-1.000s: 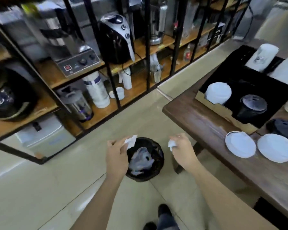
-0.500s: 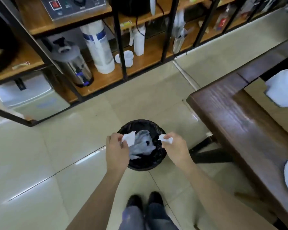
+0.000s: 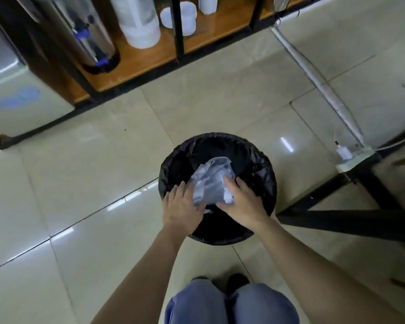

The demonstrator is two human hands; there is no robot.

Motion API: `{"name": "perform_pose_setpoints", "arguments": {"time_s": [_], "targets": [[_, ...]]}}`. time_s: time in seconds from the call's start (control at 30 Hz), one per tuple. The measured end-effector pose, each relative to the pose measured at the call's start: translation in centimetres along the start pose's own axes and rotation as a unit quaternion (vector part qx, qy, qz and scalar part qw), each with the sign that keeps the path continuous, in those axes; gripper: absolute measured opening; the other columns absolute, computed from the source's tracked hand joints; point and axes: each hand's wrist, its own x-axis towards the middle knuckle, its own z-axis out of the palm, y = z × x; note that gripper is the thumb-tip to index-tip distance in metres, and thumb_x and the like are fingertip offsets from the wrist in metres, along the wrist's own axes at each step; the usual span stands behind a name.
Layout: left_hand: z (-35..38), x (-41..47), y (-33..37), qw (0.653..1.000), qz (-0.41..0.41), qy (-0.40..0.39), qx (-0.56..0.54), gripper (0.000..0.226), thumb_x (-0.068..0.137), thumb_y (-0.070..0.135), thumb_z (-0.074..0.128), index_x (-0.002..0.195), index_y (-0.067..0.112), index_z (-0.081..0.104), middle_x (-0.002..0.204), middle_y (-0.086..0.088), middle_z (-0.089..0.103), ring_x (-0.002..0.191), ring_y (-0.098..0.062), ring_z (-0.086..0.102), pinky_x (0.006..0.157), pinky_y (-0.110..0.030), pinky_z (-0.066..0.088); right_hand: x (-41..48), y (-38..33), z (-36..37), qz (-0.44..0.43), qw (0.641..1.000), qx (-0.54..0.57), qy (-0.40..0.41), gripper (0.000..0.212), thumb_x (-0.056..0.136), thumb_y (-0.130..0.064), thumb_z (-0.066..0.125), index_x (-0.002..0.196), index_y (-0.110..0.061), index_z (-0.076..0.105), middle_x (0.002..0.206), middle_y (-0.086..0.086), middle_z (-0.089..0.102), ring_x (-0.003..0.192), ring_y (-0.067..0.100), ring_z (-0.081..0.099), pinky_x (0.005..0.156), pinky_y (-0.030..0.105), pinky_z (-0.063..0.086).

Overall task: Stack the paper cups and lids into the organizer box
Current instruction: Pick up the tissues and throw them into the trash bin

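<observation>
No table, organizer box or loose lids show in this view. My left hand (image 3: 181, 208) and my right hand (image 3: 242, 203) reach palm-down into a round bin lined with a black bag (image 3: 255, 160) on the floor. Both hands lie flat, fingers spread, on a crumpled clear plastic wrapper (image 3: 211, 181) inside the bin. A small white paper scrap (image 3: 228, 198) lies by my right thumb. No scrap shows at my left hand.
A black-framed wooden shelf (image 3: 150, 64) runs along the back, holding a wrapped white cup stack (image 3: 139, 22), small white tubs (image 3: 180, 17) and a metal urn (image 3: 89, 40). Black table legs (image 3: 337, 220) stand to the right. My knees (image 3: 229, 305) are below.
The view has tilted down from the table to the bin. Both hands, which pinched white paper scraps above the bin, have dropped into it and flattened onto the plastic wrapper.
</observation>
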Motion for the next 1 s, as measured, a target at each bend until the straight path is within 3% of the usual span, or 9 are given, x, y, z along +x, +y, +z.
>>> {"name": "perform_pose_setpoints", "arguments": {"time_s": [0.2,0.4,0.57,0.67,0.83,1.0], "targets": [[-6.5,-3.4,0.8,0.999,0.013,0.041,-0.015,0.066,0.091,0.05,0.04,0.147,0.02,0.021,0.158,-0.005,0.02,0.144,-0.02,0.019,0.118,-0.037,0.008,-4.0,-3.9,-5.8,-0.068,0.992,-0.062,0.091,0.081,0.087,-0.051,0.053,0.149,-0.032,0.005,0.156,0.008,0.022,0.139,0.024,0.03,0.109,0.038,0.028],[-20.7,-9.4,4.6,0.985,0.061,0.147,-0.062,0.065,0.089,0.054,0.039,0.145,0.023,0.027,0.155,-0.003,0.026,0.143,-0.021,0.021,0.115,-0.038,0.013,-11.3,-11.0,-16.2,-0.135,0.974,-0.055,0.173,0.081,0.086,-0.058,0.048,0.147,-0.038,-0.001,0.153,0.008,0.027,0.135,0.028,0.034,0.111,0.04,0.025],[-31.9,-14.8,8.7,0.963,0.127,0.228,-0.07,0.074,0.079,0.061,0.03,0.144,0.024,0.031,0.153,-0.005,0.032,0.14,-0.024,0.028,0.112,-0.041,0.022,-19.1,-16.2,-24.2,-0.199,0.937,-0.078,0.278,0.084,0.079,-0.069,0.036,0.147,-0.038,-0.002,0.154,0.01,0.029,0.131,0.03,0.041,0.107,0.04,0.028],[-36.9,-17.4,11.1,0.948,0.164,0.262,-0.082,0.072,0.081,0.059,0.035,0.145,0.027,0.028,0.154,-0.003,0.029,0.142,-0.022,0.025,0.115,-0.041,0.019,-23.0,-17.8,-28.8,-0.207,0.916,-0.079,0.334,0.084,0.079,-0.069,0.035,0.146,-0.037,-0.003,0.154,0.01,0.03,0.134,0.029,0.038,0.111,0.042,0.026],[-42.0,-21.1,16.0,0.926,0.22,0.296,-0.074,0.075,0.079,0.065,0.029,0.144,0.028,0.03,0.151,-0.003,0.035,0.139,-0.023,0.03,0.113,-0.043,0.026,-29.1,-18.0,-34.4,-0.202,0.885,-0.061,0.414,0.083,0.079,-0.068,0.034,0.148,-0.034,0.003,0.155,0.011,0.026,0.14,0.026,0.029,0.113,0.043,0.022],[-43.5,-23.5,23.2,0.903,0.295,0.3,-0.086,0.076,0.079,0.065,0.029,0.145,0.028,0.029,0.152,-0.002,0.035,0.14,-0.02,0.03,0.113,-0.043,0.026,-34.6,-14.6,-38.7,-0.154,0.859,-0.061,0.485,0.08,0.08,-0.067,0.039,0.147,-0.035,0.01,0.152,0.013,0.032,0.136,0.03,0.036,0.109,0.046,0.028]]}}
